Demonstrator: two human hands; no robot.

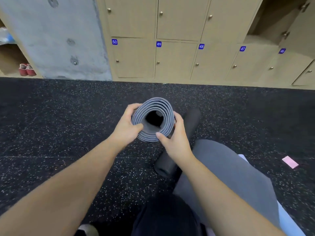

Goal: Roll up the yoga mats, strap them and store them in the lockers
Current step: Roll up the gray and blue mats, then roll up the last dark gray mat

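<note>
Mat (rolled, end-on) gripped between both hands' fingers.

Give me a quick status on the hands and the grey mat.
Left hand and right hand both grip the rolled grey yoga mat, end-on to camera. No strap visible. Black rolled mat on floor just behind; one upper locker open.

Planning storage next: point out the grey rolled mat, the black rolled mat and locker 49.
grey rolled mat (154,106): head view, spiral end's upper rim.
black rolled mat (191,120): head view, upper body.
locker 49 (175,60): head view, door centre.
</note>
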